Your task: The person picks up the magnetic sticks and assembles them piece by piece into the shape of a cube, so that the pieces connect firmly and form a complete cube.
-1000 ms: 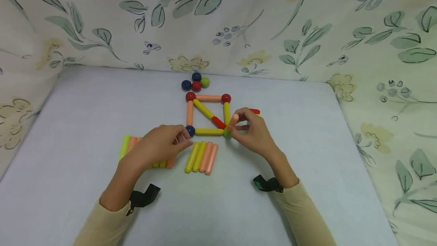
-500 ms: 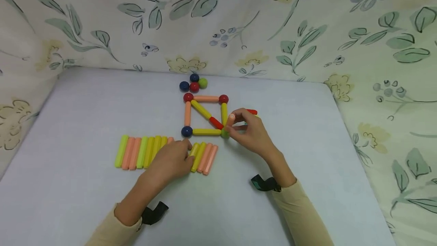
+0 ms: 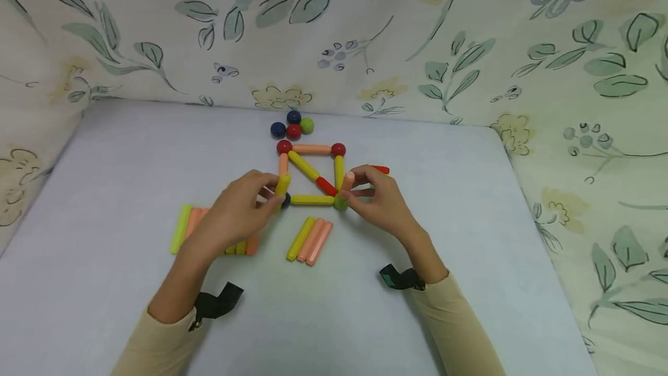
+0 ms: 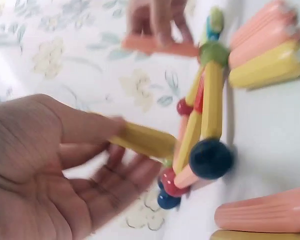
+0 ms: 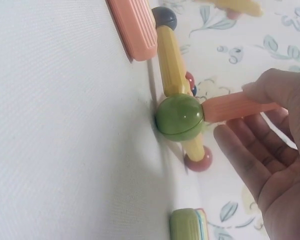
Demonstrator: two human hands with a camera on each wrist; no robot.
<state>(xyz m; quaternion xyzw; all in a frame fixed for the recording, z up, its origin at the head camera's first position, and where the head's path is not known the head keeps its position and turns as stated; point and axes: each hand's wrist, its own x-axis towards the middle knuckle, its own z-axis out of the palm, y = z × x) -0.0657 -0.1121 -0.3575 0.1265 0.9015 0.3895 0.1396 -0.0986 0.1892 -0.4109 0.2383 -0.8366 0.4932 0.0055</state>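
Observation:
My left hand (image 3: 237,208) pinches a yellow stick (image 4: 145,141) between thumb and fingers. Its lower end is near the dark blue ball (image 4: 211,158), with a small gap showing in the left wrist view. My right hand (image 3: 383,199) pinches a pink stick (image 5: 232,106), which stands up from the green ball (image 5: 180,117) and touches it. Both balls are corners of a flat square of sticks and balls, with a yellow stick (image 3: 312,200) joining them. Red balls (image 3: 284,147) form the far corners, and a yellow and red diagonal (image 3: 304,165) crosses the square.
A yellow stick and two pink sticks (image 3: 318,243) lie nearer the body. Partly behind the left forearm is a row of sticks (image 3: 181,230). Several loose balls (image 3: 294,131) sit beyond the square. Red and green pieces (image 3: 381,169) lie behind the right hand.
My left hand reached down to the loose group, took a yellow stick from it and raised it to the blue corner. The right hand stays holding the pink stick on the green ball.

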